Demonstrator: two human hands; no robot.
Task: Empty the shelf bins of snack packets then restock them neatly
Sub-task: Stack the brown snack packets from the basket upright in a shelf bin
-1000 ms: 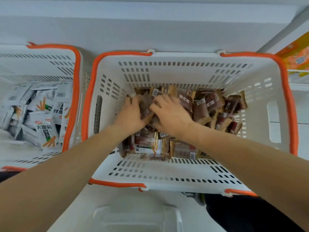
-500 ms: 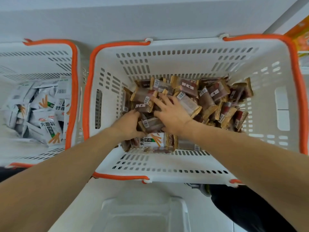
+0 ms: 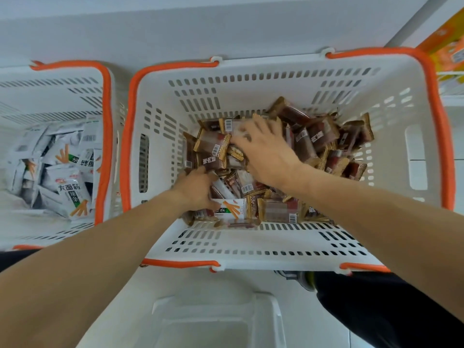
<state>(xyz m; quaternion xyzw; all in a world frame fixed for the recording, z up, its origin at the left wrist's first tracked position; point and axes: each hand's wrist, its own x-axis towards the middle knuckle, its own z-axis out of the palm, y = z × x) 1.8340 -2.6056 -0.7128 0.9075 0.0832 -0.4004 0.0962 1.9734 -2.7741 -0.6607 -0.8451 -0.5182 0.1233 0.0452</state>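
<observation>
A: What are the hands doing?

B: The right hand (image 3: 266, 154) lies spread over the brown packets (image 3: 313, 136) in the middle bin (image 3: 251, 71), fingers fairly straight and blurred, pressing on the pile more than gripping it. The left hand (image 3: 194, 188) is low on the pile's near-left side, fingers bent down among the wrappers; whether it has hold of one I cannot tell.

A: And the stock?

B: Brown packets are heaped loose on the bin floor, thicker toward the far right. One white packet (image 3: 229, 209) with an orange stick print lies at the near edge, just beside the left hand. It looks like the white packets (image 3: 67, 189) in the left bin (image 3: 105, 121), so it probably belongs there.

A: How will they handle?

B: Light, I would judge, with slick crinkly film that slides. The contents seem small and firm, and the crimped ends are flat. Best to scoop several between both palms, or pinch one across its body; an end seal may slip. A squeeze should do little harm.
</observation>
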